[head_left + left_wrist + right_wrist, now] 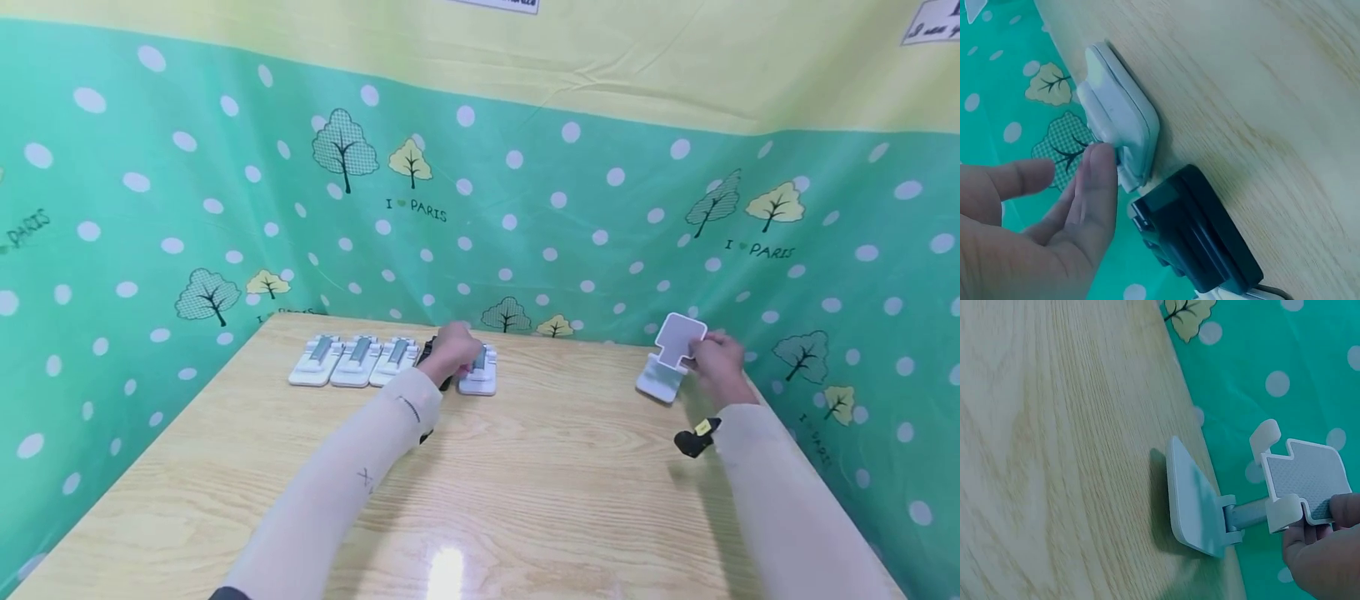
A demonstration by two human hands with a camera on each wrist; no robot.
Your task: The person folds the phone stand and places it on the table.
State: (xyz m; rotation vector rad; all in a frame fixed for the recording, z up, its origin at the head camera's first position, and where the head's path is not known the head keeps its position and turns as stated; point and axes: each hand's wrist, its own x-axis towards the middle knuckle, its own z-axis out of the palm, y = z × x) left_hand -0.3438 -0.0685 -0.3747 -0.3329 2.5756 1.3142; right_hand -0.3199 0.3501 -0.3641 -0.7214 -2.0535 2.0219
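Note:
My right hand (718, 358) pinches the edge of a white phone stand's raised plate (1310, 477), thumb on the grey textured pad and fingers beneath. That stand's base (1196, 499) is at the table's back right, with its arm unfolded. At the back centre, my left hand (1054, 225) is at a folded white phone stand (1124, 112); its fingertips are at the stand's hinge side and appear to touch it, while the thumb stays apart. Beside it lies a folded black phone stand (1194, 228), mostly hidden by the left hand in the head view.
Several folded white phone stands, among them an outer one (317, 361), line up left of the black one. The wooden table (540, 467) ends at a green dotted cloth (540, 242) hanging behind and at both sides.

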